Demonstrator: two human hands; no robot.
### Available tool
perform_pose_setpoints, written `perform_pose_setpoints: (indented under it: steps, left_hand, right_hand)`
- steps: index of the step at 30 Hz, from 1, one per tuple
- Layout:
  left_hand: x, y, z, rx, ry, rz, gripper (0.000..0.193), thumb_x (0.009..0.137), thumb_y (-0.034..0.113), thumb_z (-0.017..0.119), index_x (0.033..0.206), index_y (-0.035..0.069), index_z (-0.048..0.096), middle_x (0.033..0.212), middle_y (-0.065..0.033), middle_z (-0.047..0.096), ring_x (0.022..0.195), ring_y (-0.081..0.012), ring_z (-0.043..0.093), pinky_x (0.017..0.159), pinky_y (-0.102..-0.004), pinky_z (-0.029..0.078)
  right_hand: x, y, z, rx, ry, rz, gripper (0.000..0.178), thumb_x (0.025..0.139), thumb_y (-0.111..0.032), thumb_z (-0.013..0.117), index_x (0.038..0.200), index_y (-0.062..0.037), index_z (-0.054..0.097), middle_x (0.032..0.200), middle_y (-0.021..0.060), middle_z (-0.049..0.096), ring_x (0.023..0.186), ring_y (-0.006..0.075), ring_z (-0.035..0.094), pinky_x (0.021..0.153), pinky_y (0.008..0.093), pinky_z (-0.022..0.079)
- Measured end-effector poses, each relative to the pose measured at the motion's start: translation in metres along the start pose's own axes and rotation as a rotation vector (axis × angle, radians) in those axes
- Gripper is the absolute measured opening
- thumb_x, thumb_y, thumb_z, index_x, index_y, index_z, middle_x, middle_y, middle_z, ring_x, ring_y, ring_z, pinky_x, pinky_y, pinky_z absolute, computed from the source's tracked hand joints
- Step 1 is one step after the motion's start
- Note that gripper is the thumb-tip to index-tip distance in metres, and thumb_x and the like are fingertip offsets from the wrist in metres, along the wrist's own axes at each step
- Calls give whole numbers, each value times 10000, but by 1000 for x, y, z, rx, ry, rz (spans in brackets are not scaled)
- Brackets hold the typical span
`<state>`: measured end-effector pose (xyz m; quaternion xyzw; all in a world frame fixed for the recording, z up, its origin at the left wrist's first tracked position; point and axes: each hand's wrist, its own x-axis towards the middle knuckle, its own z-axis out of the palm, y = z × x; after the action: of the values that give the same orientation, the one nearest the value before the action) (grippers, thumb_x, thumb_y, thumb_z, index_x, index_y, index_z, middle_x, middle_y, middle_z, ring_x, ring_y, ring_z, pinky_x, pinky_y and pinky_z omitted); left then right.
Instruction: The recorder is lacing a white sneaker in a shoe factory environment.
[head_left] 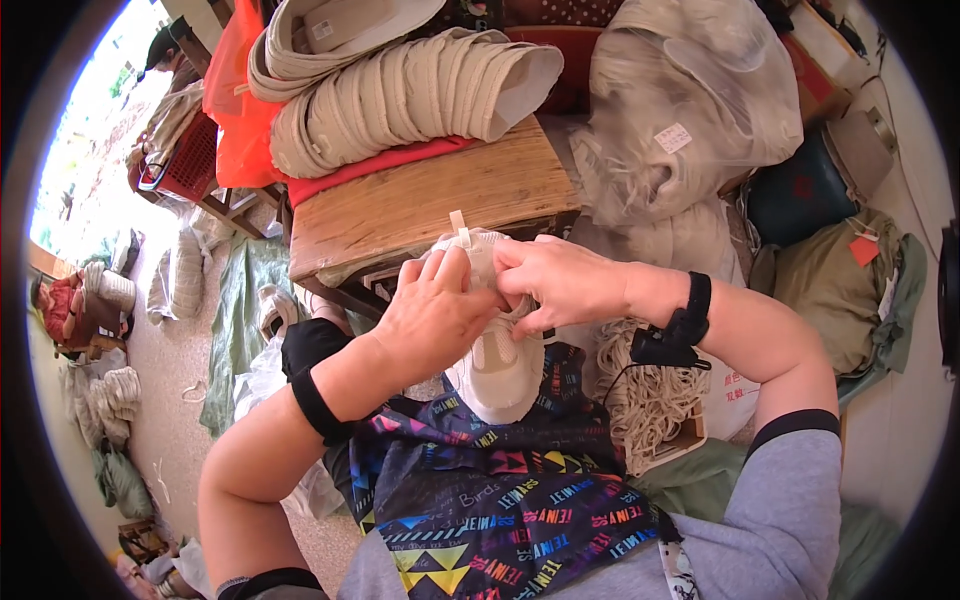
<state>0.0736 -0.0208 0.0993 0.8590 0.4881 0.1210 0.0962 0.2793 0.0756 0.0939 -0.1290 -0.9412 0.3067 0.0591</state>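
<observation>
A white shoe [497, 383] rests on my lap, its toe pointing toward me and its heel, with a pale pull tab [459, 228], toward the wooden bench. My left hand [430, 305] is closed over the shoe's left side, fingers curled at the opening. From the right, my right hand [560, 285] meets it over the instep, thumb and fingers pinched together. Whatever lies between those right fingertips is hidden, and the two hands nearly touch. A patterned dark apron [500, 490] covers my lap under the shoe.
Nested beige shoe uppers [410, 105] lie on the wooden bench [440, 195] ahead. Right of my lap is a box heaped with pale laces [650, 400]. Behind it stands a large clear plastic bag [690, 110]. Other people [65, 310] sit at the left, among shoe bundles [180, 275].
</observation>
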Motion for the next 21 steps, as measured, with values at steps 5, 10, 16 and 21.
perform_pose_setpoints:
  steps: [5, 10, 16, 21]
  left_hand:
    - [5, -5, 11, -56, 20, -41, 158, 875, 278, 638, 1000, 229, 722, 950, -91, 435, 988, -286, 442, 869, -415, 337]
    - [18, -14, 9, -176, -150, -226, 184, 850, 353, 659, 975, 243, 739, 998, -103, 457, 1037, -277, 447, 908, -411, 318]
    - [34, -11, 5, -271, -295, -434, 199, 757, 428, 736, 892, 286, 767, 1102, -120, 519, 1184, -288, 430, 968, -452, 309]
    - [30, -12, 7, -323, -221, -415, 189, 737, 430, 750, 846, 277, 773, 1066, -105, 547, 1136, -271, 477, 950, -465, 329]
  right_hand:
    - [-2, 3, 10, -12, 61, 5, 303, 684, -235, 813, 772, -77, 570, 954, 44, 509, 919, 243, 530, 815, 387, 399]
    - [-4, -2, 18, 8, 159, -42, 263, 715, -198, 780, 798, -73, 564, 954, 51, 506, 905, 240, 523, 792, 391, 389]
    - [-9, 0, 26, -42, 262, -76, 226, 742, -195, 750, 844, -70, 591, 985, 69, 514, 927, 261, 541, 782, 406, 413]
    - [-10, -3, 16, -5, 210, -41, 268, 739, -213, 778, 850, -67, 581, 1021, 74, 502, 950, 262, 543, 821, 404, 425]
